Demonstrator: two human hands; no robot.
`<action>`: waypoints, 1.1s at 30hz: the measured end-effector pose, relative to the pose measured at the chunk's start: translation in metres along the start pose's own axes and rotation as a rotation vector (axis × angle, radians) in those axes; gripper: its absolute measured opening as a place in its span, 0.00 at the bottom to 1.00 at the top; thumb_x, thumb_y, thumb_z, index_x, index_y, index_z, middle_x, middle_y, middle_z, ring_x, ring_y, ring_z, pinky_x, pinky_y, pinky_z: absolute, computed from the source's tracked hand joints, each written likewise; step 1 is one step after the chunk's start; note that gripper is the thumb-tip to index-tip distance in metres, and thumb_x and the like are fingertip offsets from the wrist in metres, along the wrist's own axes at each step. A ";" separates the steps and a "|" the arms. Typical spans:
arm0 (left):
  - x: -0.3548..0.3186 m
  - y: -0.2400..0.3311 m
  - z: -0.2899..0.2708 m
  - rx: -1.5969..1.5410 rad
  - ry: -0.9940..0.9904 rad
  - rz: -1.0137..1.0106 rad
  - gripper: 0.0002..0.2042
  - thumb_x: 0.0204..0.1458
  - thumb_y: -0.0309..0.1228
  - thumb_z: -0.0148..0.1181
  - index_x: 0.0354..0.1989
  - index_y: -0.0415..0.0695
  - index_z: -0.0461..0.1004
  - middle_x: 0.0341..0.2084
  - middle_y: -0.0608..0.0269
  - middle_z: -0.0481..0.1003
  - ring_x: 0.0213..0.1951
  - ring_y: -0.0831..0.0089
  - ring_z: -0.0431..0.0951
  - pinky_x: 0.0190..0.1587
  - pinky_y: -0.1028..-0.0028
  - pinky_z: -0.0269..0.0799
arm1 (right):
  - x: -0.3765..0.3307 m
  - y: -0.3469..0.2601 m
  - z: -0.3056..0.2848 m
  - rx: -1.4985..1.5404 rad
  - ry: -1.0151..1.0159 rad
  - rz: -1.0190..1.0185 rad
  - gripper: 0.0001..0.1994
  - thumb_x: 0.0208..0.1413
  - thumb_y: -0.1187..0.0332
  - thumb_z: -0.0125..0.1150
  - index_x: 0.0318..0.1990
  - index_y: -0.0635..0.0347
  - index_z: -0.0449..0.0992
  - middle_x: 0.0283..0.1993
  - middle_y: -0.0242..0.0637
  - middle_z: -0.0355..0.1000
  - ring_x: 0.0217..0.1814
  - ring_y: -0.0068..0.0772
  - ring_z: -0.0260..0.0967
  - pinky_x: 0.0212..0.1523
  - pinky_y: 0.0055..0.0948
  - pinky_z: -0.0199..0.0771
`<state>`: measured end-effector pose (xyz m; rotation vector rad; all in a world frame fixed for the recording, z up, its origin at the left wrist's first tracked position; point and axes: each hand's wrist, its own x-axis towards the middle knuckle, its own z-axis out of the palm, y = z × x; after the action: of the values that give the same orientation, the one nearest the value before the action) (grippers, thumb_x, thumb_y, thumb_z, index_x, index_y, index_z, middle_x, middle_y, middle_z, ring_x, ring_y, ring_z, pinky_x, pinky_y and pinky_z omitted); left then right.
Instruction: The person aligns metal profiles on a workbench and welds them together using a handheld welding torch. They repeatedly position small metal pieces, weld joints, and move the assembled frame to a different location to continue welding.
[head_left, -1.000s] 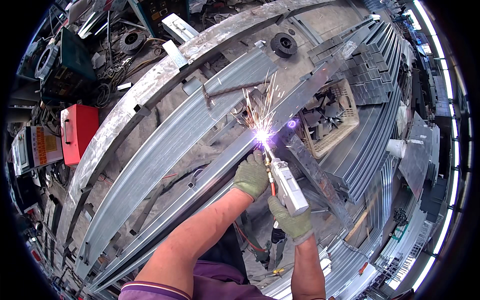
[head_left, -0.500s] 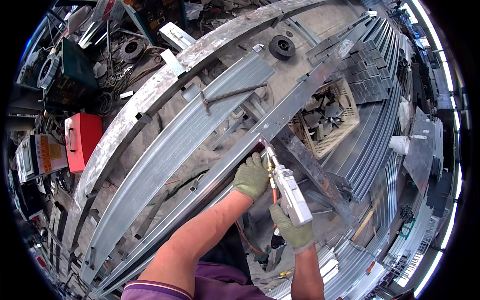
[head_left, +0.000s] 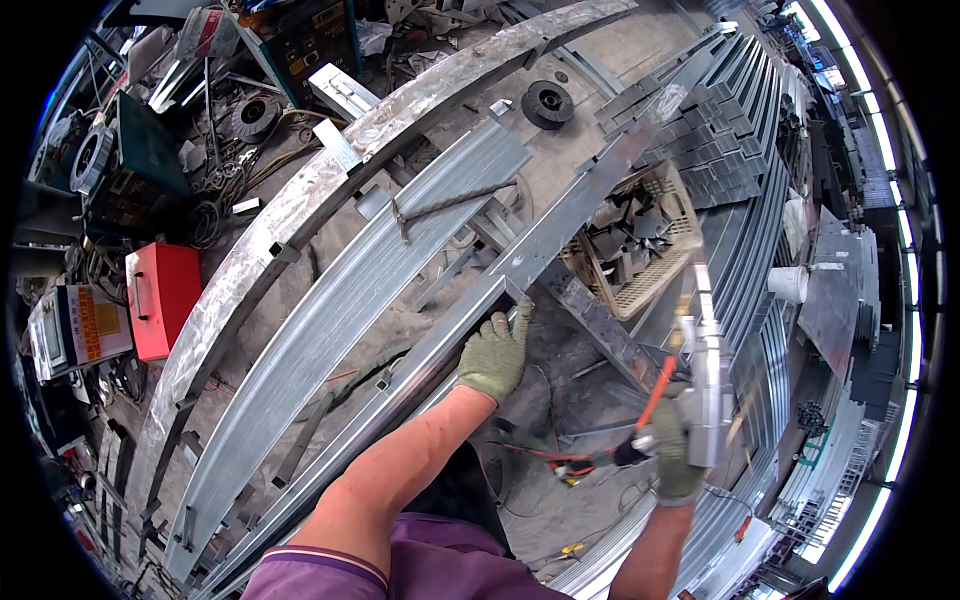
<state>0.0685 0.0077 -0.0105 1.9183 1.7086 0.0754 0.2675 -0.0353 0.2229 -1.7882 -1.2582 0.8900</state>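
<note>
A long grey galvanised steel beam (head_left: 560, 235) runs diagonally from the lower left to the upper right of the frame, and a joint in it sits at the centre. The left hand (head_left: 495, 352), in a green knitted work glove, is pressed flat against the beam just below that joint, fingers spread and not closed around anything. The right hand (head_left: 675, 455), gloved the same way, is clamped around the grip of a silver handheld welding torch (head_left: 705, 375), which is held up in the right-centre of the frame, well apart from the beam, with its nozzle pointing upward. An orange and black cable (head_left: 600, 460) trails from the torch toward the lower centre.

No arc or sparks are seen. Judged from this, welding is paused while the joint is checked by touch; whether the seam is finished cannot be told.

A second, wider grey steel channel (head_left: 340, 310) lies parallel to the left. A tan plastic crate of metal offcuts (head_left: 640, 245) is seen right of centre, and a red metal box (head_left: 160, 298) at the left edge.
</note>
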 end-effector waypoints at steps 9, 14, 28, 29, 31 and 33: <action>0.002 0.003 -0.004 -0.019 -0.013 -0.017 0.42 0.62 0.37 0.58 0.83 0.46 0.48 0.61 0.40 0.71 0.56 0.48 0.78 0.53 0.55 0.80 | 0.056 -0.054 -0.102 0.090 0.367 -0.228 0.10 0.67 0.65 0.68 0.50 0.60 0.82 0.33 0.26 0.71 0.32 0.15 0.66 0.35 0.20 0.69; 0.001 0.005 -0.008 -0.049 0.027 -0.046 0.41 0.62 0.45 0.61 0.82 0.48 0.51 0.60 0.42 0.73 0.55 0.48 0.79 0.51 0.53 0.80 | 0.093 -0.047 -0.101 -0.123 0.010 0.008 0.09 0.65 0.66 0.70 0.48 0.60 0.82 0.33 0.24 0.74 0.30 0.18 0.70 0.31 0.23 0.69; -0.072 0.014 -0.002 -0.114 0.367 -0.486 0.30 0.60 0.44 0.66 0.66 0.38 0.72 0.53 0.46 0.79 0.55 0.47 0.80 0.58 0.51 0.75 | 0.279 0.004 -0.082 -0.348 -1.157 -0.256 0.14 0.58 0.71 0.75 0.50 0.67 0.82 0.30 0.29 0.77 0.31 0.20 0.70 0.33 0.29 0.74; -0.076 0.013 0.002 -0.163 0.384 -0.551 0.27 0.60 0.46 0.67 0.61 0.40 0.75 0.48 0.49 0.80 0.51 0.47 0.80 0.54 0.51 0.75 | 0.285 0.001 -0.074 -0.394 -1.198 -0.366 0.15 0.59 0.70 0.74 0.51 0.66 0.82 0.32 0.31 0.79 0.32 0.20 0.71 0.34 0.30 0.75; -0.076 0.016 0.001 -0.113 0.378 -0.600 0.26 0.60 0.47 0.67 0.59 0.41 0.76 0.47 0.50 0.80 0.49 0.47 0.80 0.53 0.51 0.75 | 0.291 0.007 -0.049 -0.423 -1.261 -0.522 0.14 0.57 0.68 0.73 0.49 0.62 0.83 0.31 0.35 0.79 0.30 0.29 0.76 0.34 0.33 0.77; -0.071 0.015 0.006 -0.041 0.431 -0.617 0.24 0.59 0.51 0.68 0.52 0.44 0.78 0.43 0.52 0.81 0.45 0.47 0.81 0.50 0.51 0.76 | 0.293 0.010 -0.029 -0.473 -1.319 -0.615 0.13 0.54 0.66 0.72 0.45 0.59 0.82 0.31 0.39 0.78 0.30 0.44 0.78 0.35 0.37 0.80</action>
<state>0.0715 -0.0612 0.0141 1.3278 2.4916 0.3010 0.3759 0.2368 0.1942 -0.7958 -2.8090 1.5108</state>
